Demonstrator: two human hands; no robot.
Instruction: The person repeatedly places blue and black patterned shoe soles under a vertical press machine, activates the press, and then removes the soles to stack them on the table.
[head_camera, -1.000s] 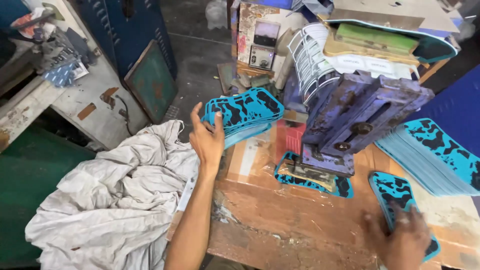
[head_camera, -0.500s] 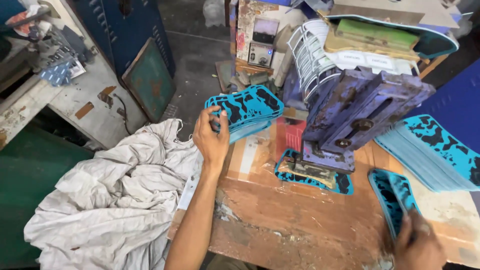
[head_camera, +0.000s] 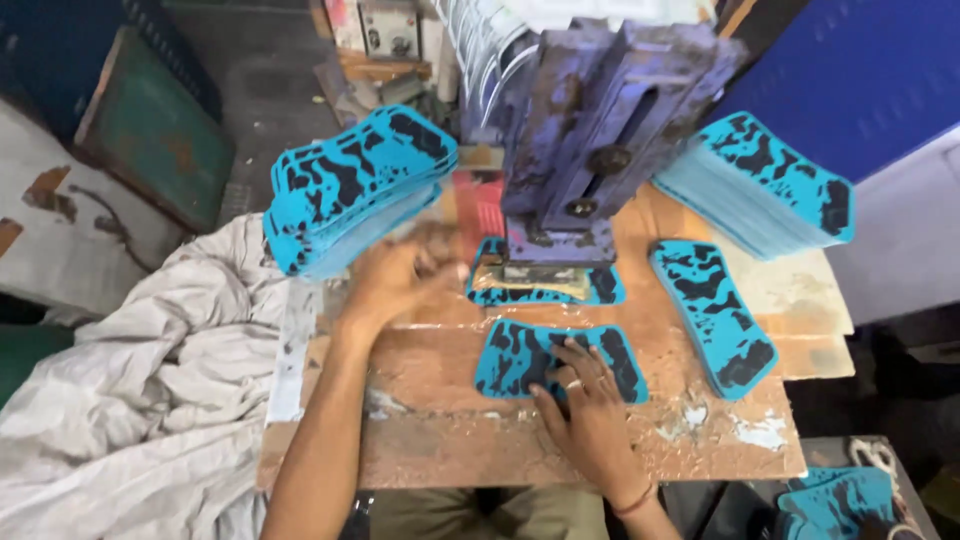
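Observation:
My right hand (head_camera: 588, 405) lies flat on a blue and black patterned piece (head_camera: 520, 355) on the wooden bench (head_camera: 440, 440), fingers spread on its lower right part. My left hand (head_camera: 395, 275) is blurred, open, hovering over the bench between the left stack of blue pieces (head_camera: 350, 185) and the purple press (head_camera: 600, 130). Another blue piece (head_camera: 600, 288) sits under the foot of the press. A short stack of the same pieces (head_camera: 712, 312) lies to the right of it.
A tall stack of blue pieces (head_camera: 765, 185) leans at the back right. A crumpled grey cloth (head_camera: 130, 400) hangs off the left side of the bench. More blue pieces (head_camera: 835, 500) lie low at the bottom right. A green board (head_camera: 150, 130) stands on the floor.
My left hand has left the left stack and come toward the press. My right hand has moved from the right stack to the middle, bringing a blue piece down flat on the bench.

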